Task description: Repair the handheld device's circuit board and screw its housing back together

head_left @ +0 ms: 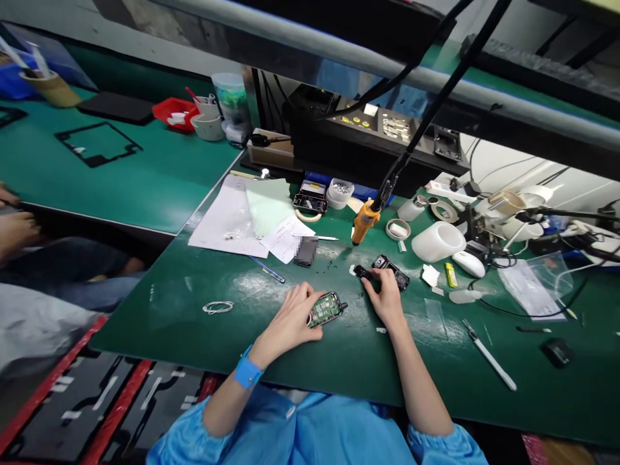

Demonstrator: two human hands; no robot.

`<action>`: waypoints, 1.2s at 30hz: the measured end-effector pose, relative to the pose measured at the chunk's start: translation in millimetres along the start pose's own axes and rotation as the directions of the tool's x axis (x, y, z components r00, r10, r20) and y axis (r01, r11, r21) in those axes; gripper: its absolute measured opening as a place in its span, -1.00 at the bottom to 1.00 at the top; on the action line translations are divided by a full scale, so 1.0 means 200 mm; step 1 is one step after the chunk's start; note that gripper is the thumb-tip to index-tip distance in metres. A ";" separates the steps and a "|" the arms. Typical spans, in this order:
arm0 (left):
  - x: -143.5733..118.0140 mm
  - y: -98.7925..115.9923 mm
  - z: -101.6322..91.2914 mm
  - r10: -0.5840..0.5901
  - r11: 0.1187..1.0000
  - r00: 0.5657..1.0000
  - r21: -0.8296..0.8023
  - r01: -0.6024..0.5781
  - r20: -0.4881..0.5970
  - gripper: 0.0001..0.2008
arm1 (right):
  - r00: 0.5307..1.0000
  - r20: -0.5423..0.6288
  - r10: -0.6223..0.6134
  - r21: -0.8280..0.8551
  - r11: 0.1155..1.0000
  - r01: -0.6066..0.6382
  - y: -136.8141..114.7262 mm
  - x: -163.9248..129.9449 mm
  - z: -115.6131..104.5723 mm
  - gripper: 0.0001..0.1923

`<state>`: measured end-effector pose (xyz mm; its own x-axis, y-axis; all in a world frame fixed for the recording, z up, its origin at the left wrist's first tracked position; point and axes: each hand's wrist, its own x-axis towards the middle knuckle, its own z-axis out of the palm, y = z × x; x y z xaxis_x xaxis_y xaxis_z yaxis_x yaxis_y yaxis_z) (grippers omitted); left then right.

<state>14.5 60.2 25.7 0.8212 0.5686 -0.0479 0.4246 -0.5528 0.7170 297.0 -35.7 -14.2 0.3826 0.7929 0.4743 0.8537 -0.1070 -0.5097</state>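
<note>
My left hand (pixel 294 313) is closed around one end of an opened handheld device (pixel 327 310). Its green circuit board faces up, and a short black stub sticks out at its right end. Farther right, my right hand (pixel 385 294) pinches a small black part (pixel 361 271) between thumb and fingertips, just above the table. Directly behind those fingers lies a black device housing (pixel 394 272), partly covered by the hand. An orange electric screwdriver (pixel 366 223) hangs tip down beyond both hands. A blue band circles my left wrist.
Papers (pixel 232 216), a blue pen (pixel 267 270) and a coiled white cord (pixel 217 307) lie on the left. To the right are a white cup (pixel 438 241), a white-handled knife (pixel 490 356) and cables. Another person's hand (pixel 17 226) shows at the far left.
</note>
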 end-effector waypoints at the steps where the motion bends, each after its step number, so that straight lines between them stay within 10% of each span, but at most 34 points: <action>1: -0.02 -0.01 0.00 0.002 1.000 1.000 0.006 -0.002 0.002 -0.33 | 1.000 -0.010 -0.015 0.020 1.000 0.015 -0.01 0.00 0.00 -0.69; 8: -0.15 -0.01 0.02 -0.043 0.999 0.986 0.007 0.045 -0.160 -0.29 | 0.978 -0.076 -0.195 0.147 0.968 0.204 -0.18 -0.01 -0.09 -0.92; 17: -0.07 0.22 0.13 -0.249 0.781 0.920 -0.625 0.006 -0.303 -0.56 | 0.899 -0.033 -0.437 0.243 0.869 0.431 -0.48 -0.12 -0.13 -0.85; 27: -0.04 0.25 0.09 -0.325 0.793 0.833 -0.610 -0.019 -0.449 -0.78 | 0.929 -0.071 -0.364 0.291 0.883 0.368 -0.61 -0.13 -0.12 -0.91; 36: -0.11 0.24 0.11 -0.141 0.902 0.789 -0.407 -0.147 -0.597 -0.79 | 1.000 0.009 -0.020 0.474 0.881 0.013 -0.71 -0.11 -0.12 -0.97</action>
<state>25.8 7.9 46.2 0.3606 0.8908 0.2765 0.1074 -0.3342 0.9364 176.2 -52.1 64.1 0.3620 0.8004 0.4778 0.5895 0.2004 -0.7825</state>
